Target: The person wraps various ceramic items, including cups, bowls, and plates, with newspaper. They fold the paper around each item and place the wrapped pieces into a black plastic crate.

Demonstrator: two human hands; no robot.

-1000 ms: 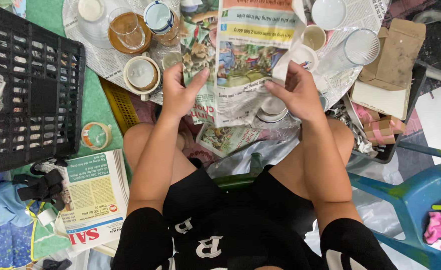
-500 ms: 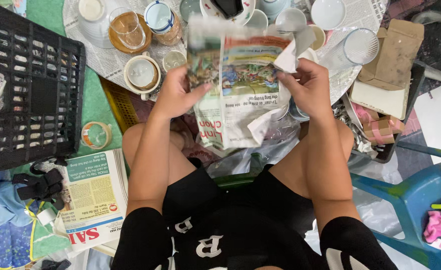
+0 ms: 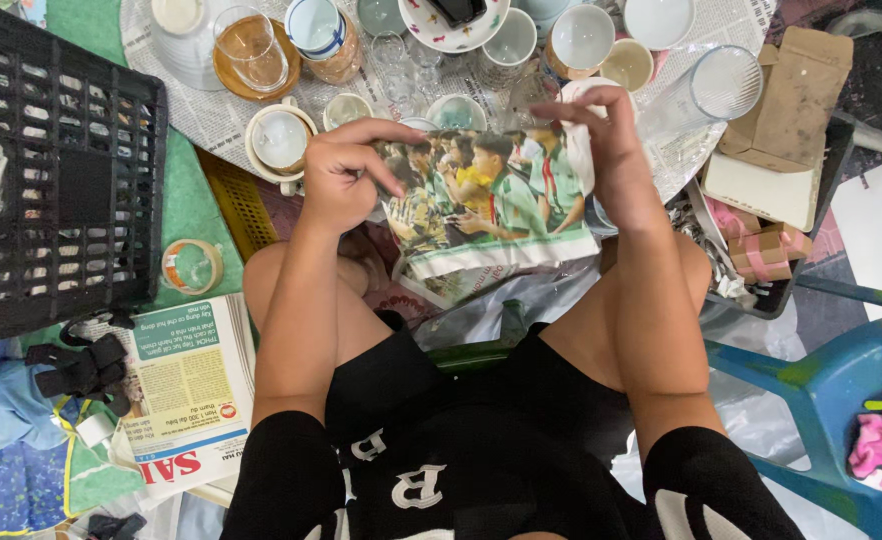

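Pinching a sheet of newspaper (image 3: 486, 205) by its upper corners, the left hand (image 3: 346, 180) and right hand (image 3: 611, 150) are both closed on it and hold it above the knees, just in front of the cups (image 3: 281, 140) on the paper-covered floor. It looks light, thin and floppy, easy to tear, so gripping the edges with fingertips seems best.
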